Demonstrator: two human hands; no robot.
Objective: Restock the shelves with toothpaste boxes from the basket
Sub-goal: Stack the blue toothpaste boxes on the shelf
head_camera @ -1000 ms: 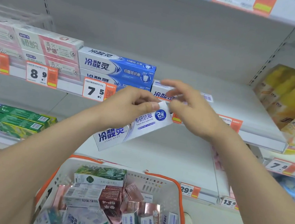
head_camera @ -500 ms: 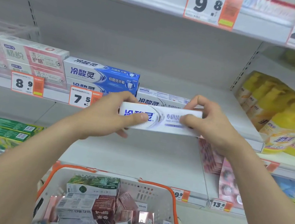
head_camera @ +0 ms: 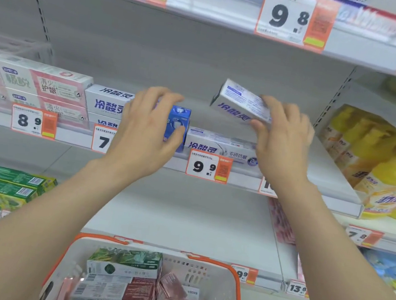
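My right hand (head_camera: 282, 138) grips a white toothpaste box (head_camera: 239, 103) with purple lettering, held tilted in the air above a matching white box (head_camera: 218, 145) that lies on the middle shelf (head_camera: 330, 163). My left hand (head_camera: 148, 130) rests with spread fingers on the right end of the stacked blue toothpaste boxes (head_camera: 177, 126). The white basket (head_camera: 220, 272) with an orange rim sits low in front of me, filled with several toothpaste boxes, a green one (head_camera: 125, 261) on top.
Pink and white boxes (head_camera: 40, 84) fill the shelf's left part. Yellow refill pouches (head_camera: 378, 160) stand in the bay to the right. Green boxes (head_camera: 1, 180) lie on the lower shelf at left. Price tags (head_camera: 208, 166) line the shelf edges. Another shelf (head_camera: 211, 12) runs overhead.
My left hand let go of the white box and moved onto the blue boxes. My right hand lifted the white box up and back, over the shelf, tilting it.
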